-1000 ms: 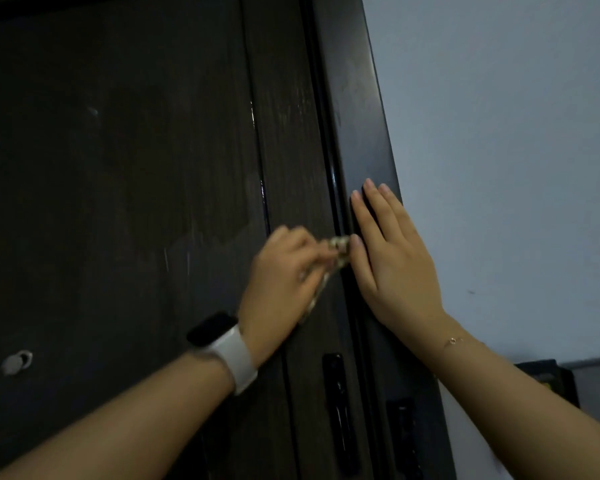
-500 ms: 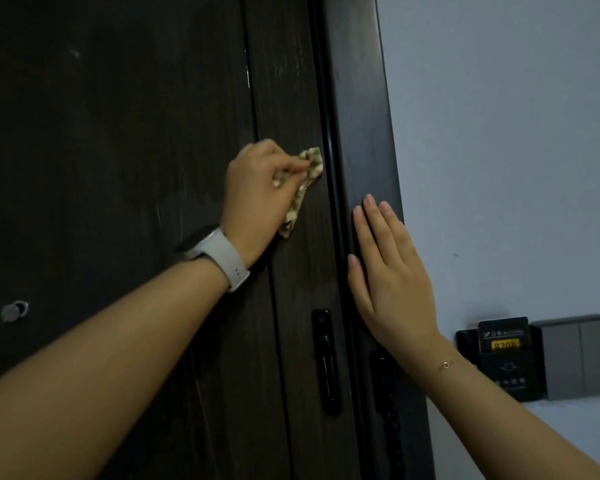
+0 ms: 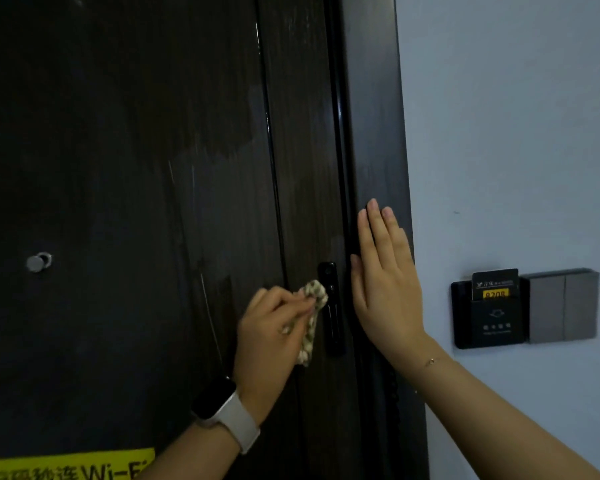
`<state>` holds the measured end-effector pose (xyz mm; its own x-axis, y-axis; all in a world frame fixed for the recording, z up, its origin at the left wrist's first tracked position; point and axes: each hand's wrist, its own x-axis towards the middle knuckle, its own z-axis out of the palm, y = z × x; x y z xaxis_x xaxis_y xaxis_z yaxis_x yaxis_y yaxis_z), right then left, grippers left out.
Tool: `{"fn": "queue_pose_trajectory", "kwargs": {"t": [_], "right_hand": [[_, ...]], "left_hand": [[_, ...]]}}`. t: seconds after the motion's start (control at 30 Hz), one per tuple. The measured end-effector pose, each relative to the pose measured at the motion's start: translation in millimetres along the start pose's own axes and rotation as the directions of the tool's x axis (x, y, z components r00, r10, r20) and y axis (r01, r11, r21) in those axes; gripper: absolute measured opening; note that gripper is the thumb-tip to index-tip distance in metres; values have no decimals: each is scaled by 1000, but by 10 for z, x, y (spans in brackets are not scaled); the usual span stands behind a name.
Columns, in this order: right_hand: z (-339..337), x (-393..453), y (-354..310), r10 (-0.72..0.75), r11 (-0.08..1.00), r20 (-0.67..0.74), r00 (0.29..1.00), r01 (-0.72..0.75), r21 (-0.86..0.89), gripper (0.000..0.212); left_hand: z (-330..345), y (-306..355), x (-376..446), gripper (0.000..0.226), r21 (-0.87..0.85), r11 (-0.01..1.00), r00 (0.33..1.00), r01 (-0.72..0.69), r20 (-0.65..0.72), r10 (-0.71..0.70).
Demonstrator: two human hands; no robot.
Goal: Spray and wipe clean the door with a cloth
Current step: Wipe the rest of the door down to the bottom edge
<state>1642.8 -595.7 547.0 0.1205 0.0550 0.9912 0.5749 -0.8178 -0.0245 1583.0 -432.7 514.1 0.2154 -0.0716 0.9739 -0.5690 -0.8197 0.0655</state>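
Observation:
The dark wood-grain door (image 3: 125, 168) fills the left of the view, with damp streaks across its middle. My left hand (image 3: 271, 337), a pale watch on its wrist, pinches a small patterned cloth (image 3: 311, 317) against the door's right stile, just left of the black lock bar (image 3: 331, 306). My right hand (image 3: 383, 285) lies flat, fingers straight and pointing up, on the dark door frame (image 3: 374, 116). No spray bottle is in view.
A round peephole cover (image 3: 39, 262) sits on the door at the left. A yellow Wi-Fi sticker (image 3: 66, 467) is at the bottom edge. On the pale wall to the right are a black key-card holder (image 3: 487, 313) and a grey switch plate (image 3: 563, 304).
My left hand has dragged the cloth down the stile, from well above my right hand to the level of the lock bar. My right hand stays flat on the frame.

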Motion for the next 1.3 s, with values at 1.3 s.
{"fn": "queue_pose_trajectory", "kwargs": {"t": [1.3], "right_hand": [[171, 139, -892, -328, 943, 173, 929, 311, 117, 47]], "left_hand": [[-1628, -601, 1438, 39, 182, 982, 991, 50, -129, -26]]}}
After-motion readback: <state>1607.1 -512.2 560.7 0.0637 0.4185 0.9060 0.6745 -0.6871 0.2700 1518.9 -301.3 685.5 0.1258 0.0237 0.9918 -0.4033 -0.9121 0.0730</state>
